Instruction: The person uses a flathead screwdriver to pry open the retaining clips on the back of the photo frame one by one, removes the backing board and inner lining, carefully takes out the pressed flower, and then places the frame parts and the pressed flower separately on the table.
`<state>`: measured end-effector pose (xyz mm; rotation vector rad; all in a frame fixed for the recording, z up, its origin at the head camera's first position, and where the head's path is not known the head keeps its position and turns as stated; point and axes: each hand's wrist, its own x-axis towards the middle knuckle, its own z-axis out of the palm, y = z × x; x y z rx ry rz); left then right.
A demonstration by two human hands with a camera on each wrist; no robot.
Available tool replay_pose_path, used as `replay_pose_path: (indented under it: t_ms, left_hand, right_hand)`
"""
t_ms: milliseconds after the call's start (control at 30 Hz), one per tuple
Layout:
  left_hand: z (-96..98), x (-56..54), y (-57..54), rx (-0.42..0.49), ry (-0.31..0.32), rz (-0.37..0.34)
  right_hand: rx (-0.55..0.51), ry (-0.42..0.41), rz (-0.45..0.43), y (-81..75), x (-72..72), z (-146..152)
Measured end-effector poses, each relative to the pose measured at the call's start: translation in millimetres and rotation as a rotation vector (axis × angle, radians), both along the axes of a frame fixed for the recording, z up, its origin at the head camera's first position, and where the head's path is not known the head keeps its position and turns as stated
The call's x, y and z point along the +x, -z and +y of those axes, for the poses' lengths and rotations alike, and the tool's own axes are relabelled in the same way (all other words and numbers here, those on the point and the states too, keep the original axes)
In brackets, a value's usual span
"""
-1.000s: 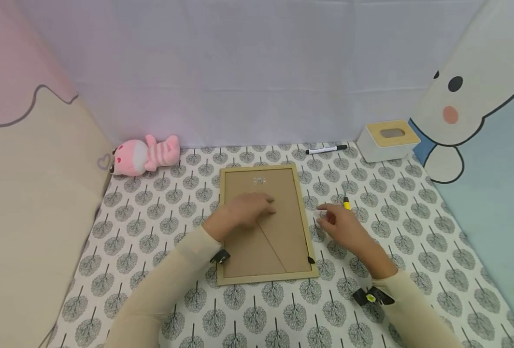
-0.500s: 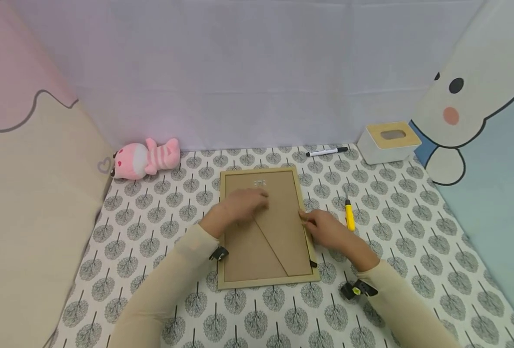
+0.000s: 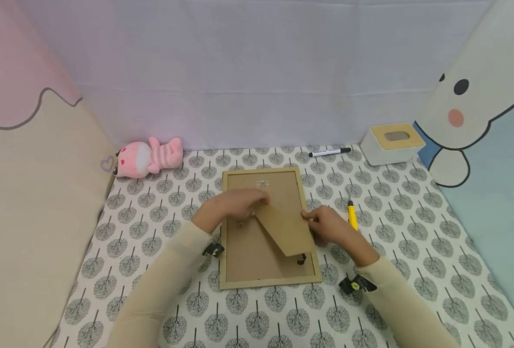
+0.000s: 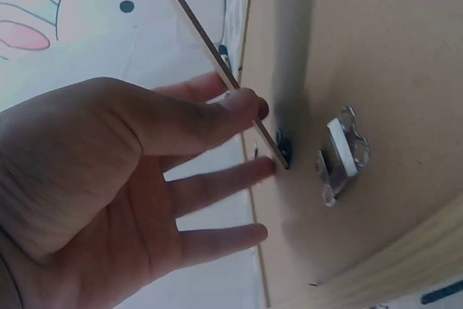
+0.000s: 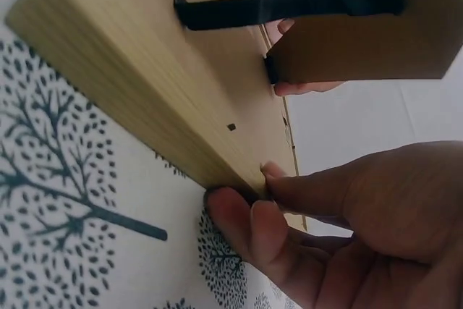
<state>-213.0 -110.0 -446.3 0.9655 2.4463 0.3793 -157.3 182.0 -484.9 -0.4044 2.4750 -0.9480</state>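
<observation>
A wooden picture frame (image 3: 270,284) lies face down on the patterned cloth, its brown backboard up. Its easel stand flap (image 3: 289,232) is tilted up off the backboard. My left hand (image 3: 235,203) pinches the flap's edge; in the left wrist view the thumb (image 4: 242,106) lies on one face with fingers behind, and two fingers extend away. My right hand (image 3: 326,224) grips the frame's right edge between thumb and fingers. A black ribbon (image 5: 289,9) joins flap and backboard. A small metal hanger (image 3: 263,183) sits near the frame's top.
A yellow-handled screwdriver-like tool (image 3: 352,216) lies right of my right hand. At the back are a marker (image 3: 330,152), a white tissue box with a wooden lid (image 3: 393,145) and a pink plush toy (image 3: 148,157). Curtains stand behind and at both sides.
My right hand has moved left onto the frame's edge. The stand flap, flat before, has been lifted by my left hand, and the black ribbon under it now shows.
</observation>
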Motion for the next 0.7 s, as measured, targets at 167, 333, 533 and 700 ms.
replay_pose_path:
  t_ms: [167,333,533,700]
  left_hand:
    - [-14.4,-1.4,5.9,0.072,0.025,0.000]
    - [-22.9,0.1,11.9,0.132,0.000,-0.028]
    - [-32.2,-5.5,18.1,0.196,-0.085,-0.028]
    - [-44.7,-25.5,26.3,0.157,-0.475,0.118]
  right_hand:
    - [0.002,0.035,0.000,-8.1,-2.6,-8]
    - [-0.240,0.095,-0.200,-13.6,-5.6,-29]
    - [-0.544,0.126,-0.606,-3.4,1.2,-47]
    - [-0.571,0.210,-0.585,0.3,7.6,-46]
